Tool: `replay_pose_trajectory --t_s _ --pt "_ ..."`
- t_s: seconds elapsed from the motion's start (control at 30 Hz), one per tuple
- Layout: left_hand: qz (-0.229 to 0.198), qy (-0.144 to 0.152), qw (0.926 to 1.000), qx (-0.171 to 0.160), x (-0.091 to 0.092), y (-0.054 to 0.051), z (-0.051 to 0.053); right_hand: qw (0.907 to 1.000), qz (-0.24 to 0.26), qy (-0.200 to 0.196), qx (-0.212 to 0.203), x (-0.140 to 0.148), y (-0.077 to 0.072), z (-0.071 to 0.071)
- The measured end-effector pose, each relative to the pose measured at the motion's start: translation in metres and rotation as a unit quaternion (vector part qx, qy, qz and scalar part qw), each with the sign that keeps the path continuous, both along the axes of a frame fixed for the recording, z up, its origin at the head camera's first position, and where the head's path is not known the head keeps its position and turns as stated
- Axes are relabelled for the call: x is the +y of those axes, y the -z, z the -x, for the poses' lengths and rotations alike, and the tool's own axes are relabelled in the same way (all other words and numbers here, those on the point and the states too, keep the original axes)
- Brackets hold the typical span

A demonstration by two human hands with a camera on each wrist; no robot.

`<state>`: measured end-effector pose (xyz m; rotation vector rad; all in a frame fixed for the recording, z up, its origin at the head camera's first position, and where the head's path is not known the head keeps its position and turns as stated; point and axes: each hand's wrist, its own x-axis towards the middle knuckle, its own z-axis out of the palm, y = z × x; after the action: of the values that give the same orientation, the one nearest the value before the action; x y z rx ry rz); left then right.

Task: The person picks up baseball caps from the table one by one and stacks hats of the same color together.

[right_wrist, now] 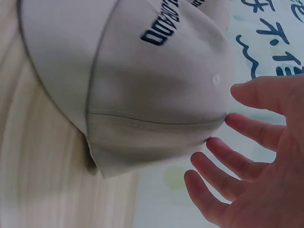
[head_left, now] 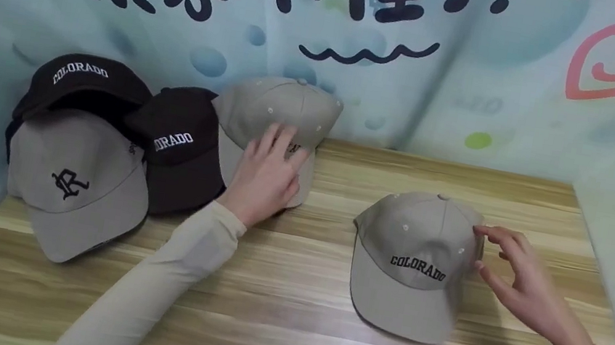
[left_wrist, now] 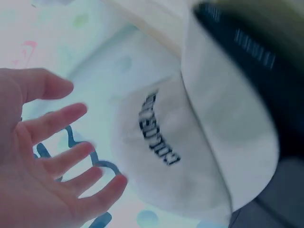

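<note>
A grey cap [head_left: 421,241] with dark COLORADO lettering lies on the table, brim toward the front. My right hand [head_left: 537,292] is at its right side, fingers spread; in the right wrist view the fingertips of that hand [right_wrist: 256,156] reach the edge of the cap's crown [right_wrist: 156,95]. Another grey cap [head_left: 293,108] leans at the back wall. In front of it is my left hand [head_left: 265,181], fingers extended, covering part of its lettering. The left wrist view shows the left hand [left_wrist: 57,152] with spread fingers, apart from this cap [left_wrist: 166,152], holding nothing.
At the left, a black COLORADO cap [head_left: 89,75] rests over a grey cap with an R emblem [head_left: 78,159]. A second black cap [head_left: 187,146] stands between them and the grey cap at the wall. Printed cloth [head_left: 487,71] rises behind the wooden table [head_left: 281,330].
</note>
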<state>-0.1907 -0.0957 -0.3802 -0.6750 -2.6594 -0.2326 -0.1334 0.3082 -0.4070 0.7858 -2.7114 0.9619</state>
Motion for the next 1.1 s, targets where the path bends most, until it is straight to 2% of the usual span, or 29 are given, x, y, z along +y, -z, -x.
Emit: replay_pose_trajectory --t_s 0.07,0.2,0.3,0.4,0.53,0.63,0.73,0.93,1.1 --pt "0.006 -0.013 0.9999 -0.003 0.0 -0.008 0.011 0.9999 -0.009 0.004 0.01 -0.001 0.001 -0.006" --pt "0.028 -0.046 0.9974 -0.048 -0.005 -0.025 0.035 0.9993 -0.024 0.001 0.028 -0.004 0.001 -0.014" --pt "0.039 -0.064 0.9943 -0.076 -0.011 -0.033 0.053 0.9986 -0.032 -0.005 0.042 -0.007 0.001 -0.02" --pt "0.037 -0.085 0.9909 -0.098 -0.015 -0.037 0.068 0.9981 -0.041 -0.01 0.045 -0.01 0.002 -0.025" --pt "0.006 -0.105 0.9851 -0.136 -0.015 -0.035 0.084 0.9983 -0.05 -0.013 0.028 -0.01 0.004 -0.03" --pt "-0.022 -0.115 0.9794 -0.164 -0.012 -0.032 0.092 0.9983 -0.054 -0.014 0.02 -0.01 0.006 -0.032" --pt "-0.03 -0.128 0.9756 -0.176 -0.01 -0.031 0.097 0.9984 -0.051 -0.018 0.019 -0.01 0.008 -0.033" --pt "-0.005 -0.139 0.979 -0.15 -0.008 -0.031 0.1 0.9982 -0.046 -0.028 0.027 -0.01 0.013 -0.035" --pt "-0.006 -0.126 0.9831 -0.132 -0.007 -0.033 0.1 0.9977 -0.049 -0.031 0.036 -0.008 0.018 -0.036"
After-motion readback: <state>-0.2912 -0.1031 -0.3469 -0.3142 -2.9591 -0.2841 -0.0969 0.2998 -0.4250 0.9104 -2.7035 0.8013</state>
